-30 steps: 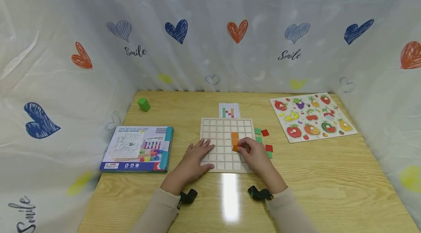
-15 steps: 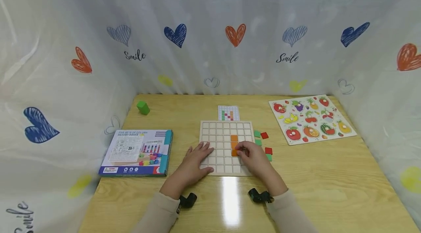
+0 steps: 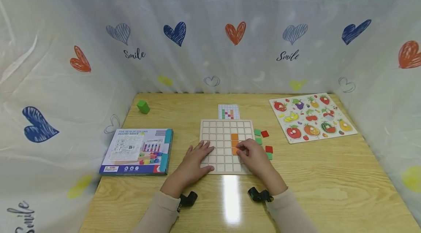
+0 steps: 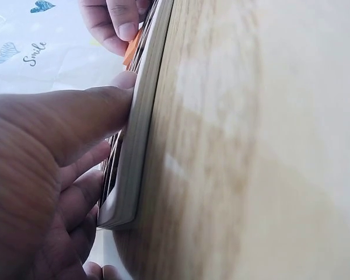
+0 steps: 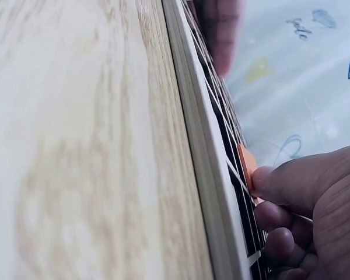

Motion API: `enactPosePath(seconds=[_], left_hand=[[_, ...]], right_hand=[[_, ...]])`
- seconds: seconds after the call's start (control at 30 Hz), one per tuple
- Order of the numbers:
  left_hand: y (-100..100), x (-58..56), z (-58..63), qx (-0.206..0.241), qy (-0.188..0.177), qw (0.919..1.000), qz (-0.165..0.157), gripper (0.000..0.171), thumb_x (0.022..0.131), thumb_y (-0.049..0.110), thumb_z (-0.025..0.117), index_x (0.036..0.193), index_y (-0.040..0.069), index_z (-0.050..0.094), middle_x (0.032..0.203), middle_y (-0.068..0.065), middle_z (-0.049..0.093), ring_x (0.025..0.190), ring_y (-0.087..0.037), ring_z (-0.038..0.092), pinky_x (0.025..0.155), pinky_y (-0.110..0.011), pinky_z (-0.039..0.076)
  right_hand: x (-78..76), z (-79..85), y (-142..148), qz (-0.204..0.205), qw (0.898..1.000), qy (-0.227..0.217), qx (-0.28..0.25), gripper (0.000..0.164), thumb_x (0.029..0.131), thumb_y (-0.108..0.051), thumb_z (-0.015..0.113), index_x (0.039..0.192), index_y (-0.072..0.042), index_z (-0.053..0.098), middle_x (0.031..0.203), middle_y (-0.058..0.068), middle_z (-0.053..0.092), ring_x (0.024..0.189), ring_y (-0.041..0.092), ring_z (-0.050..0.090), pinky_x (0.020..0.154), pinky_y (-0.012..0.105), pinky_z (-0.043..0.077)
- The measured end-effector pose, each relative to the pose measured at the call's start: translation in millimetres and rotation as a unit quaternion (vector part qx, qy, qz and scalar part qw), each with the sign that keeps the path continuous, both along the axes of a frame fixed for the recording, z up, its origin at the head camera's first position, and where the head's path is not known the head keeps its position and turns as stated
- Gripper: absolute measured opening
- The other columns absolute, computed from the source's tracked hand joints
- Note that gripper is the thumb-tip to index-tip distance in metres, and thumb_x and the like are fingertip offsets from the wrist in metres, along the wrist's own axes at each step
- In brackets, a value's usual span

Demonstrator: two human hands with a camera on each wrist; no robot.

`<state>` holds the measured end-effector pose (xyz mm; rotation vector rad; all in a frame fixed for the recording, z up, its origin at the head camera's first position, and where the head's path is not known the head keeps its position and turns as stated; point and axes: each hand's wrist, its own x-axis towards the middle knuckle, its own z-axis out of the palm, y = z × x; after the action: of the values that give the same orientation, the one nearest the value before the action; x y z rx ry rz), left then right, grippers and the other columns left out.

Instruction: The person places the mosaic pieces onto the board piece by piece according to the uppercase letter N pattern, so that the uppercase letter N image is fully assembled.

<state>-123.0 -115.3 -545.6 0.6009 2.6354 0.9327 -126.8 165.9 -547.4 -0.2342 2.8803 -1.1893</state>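
A wooden grid board (image 3: 228, 167) lies on the table with two orange tiles (image 3: 234, 136) in one column of its cells. My right hand (image 3: 258, 157) pinches another orange tile (image 5: 247, 166) between thumb and fingers, just below those two. In the right wrist view this tile stands tilted at the grid; whether it touches the cell's floor cannot be seen. My left hand (image 3: 194, 163) rests on the board's left side with fingers spread, its thumb (image 4: 99, 114) lying over the near edge. The right hand covers part of the board's right side.
Several loose green tiles (image 3: 258, 132) and red tiles (image 3: 265, 134) lie right of the board. A pattern card (image 3: 228, 111) touches its far edge. A boxed toy (image 3: 136, 151) and a green block (image 3: 143, 106) are at left, a fruit puzzle board (image 3: 312, 118) at right.
The orange tile in my right hand has gone from turned askew to roughly in line with the column's cell. My left hand has stayed in place on the board.
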Motion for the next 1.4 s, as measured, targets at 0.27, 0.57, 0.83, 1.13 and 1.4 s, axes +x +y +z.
enactPosePath(seconds=[0.27, 0.57, 0.83, 1.13, 1.4], left_hand=[[2.3, -3.2, 4.1, -0.004, 0.003, 1.0, 0.0, 0.072, 0.101, 0.033, 0.08, 0.166, 0.02, 0.05, 0.179, -0.001, 0.033, 0.171, -0.029, 0.019, 0.139, -0.061, 0.005], [2.8, -2.2, 5.1, -0.005, 0.001, 1.0, 0.002, 0.073, 0.1, 0.033, 0.081, 0.165, 0.02, 0.051, 0.179, 0.0, 0.033, 0.171, -0.029, 0.018, 0.139, -0.061, 0.005], [1.3, -1.6, 3.3, -0.011, -0.002, 0.9999, 0.004, 0.073, 0.101, 0.034, 0.08, 0.166, 0.021, 0.049, 0.18, 0.001, 0.031, 0.171, -0.028, 0.017, 0.139, -0.06, 0.005], [1.2, -1.0, 4.5, -0.007, -0.002, 1.0, 0.006, 0.072, 0.101, 0.033, 0.08, 0.166, 0.02, 0.05, 0.18, 0.0, 0.032, 0.171, -0.029, 0.018, 0.139, -0.061, 0.005], [1.8, 0.2, 4.2, -0.006, -0.004, 1.0, 0.005, 0.072, 0.101, 0.032, 0.08, 0.165, 0.019, 0.051, 0.179, -0.001, 0.032, 0.171, -0.03, 0.018, 0.139, -0.062, 0.005]], right_hand=[[-1.3, 3.2, 0.7, 0.003, 1.0, 0.014, 0.012, 0.001, 0.102, -0.014, 0.079, 0.102, -0.014, 0.078, 0.101, -0.001, 0.068, 0.081, 0.013, 0.053, 0.069, 0.025, 0.048], [0.7, 8.8, 14.7, -0.006, 0.999, 0.028, -0.024, 0.001, 0.102, -0.015, 0.078, 0.102, -0.014, 0.078, 0.095, -0.001, 0.066, 0.08, 0.016, 0.053, 0.068, 0.025, 0.047], [1.2, 14.4, 92.1, -0.079, 0.997, 0.006, -0.006, 0.024, 0.105, -0.011, 0.07, 0.127, -0.003, 0.076, 0.111, 0.013, 0.068, 0.087, 0.021, 0.053, 0.072, 0.027, 0.046], [4.3, 9.1, 117.8, -0.031, 0.998, -0.048, 0.023, 0.034, 0.105, -0.015, 0.073, 0.138, -0.007, 0.074, 0.113, 0.011, 0.063, 0.086, 0.021, 0.048, 0.071, 0.029, 0.041], [5.4, 6.5, 114.6, -0.051, 0.998, -0.027, 0.039, 0.027, 0.108, -0.011, 0.069, 0.133, -0.004, 0.076, 0.114, 0.013, 0.066, 0.087, 0.021, 0.051, 0.073, 0.028, 0.044]])
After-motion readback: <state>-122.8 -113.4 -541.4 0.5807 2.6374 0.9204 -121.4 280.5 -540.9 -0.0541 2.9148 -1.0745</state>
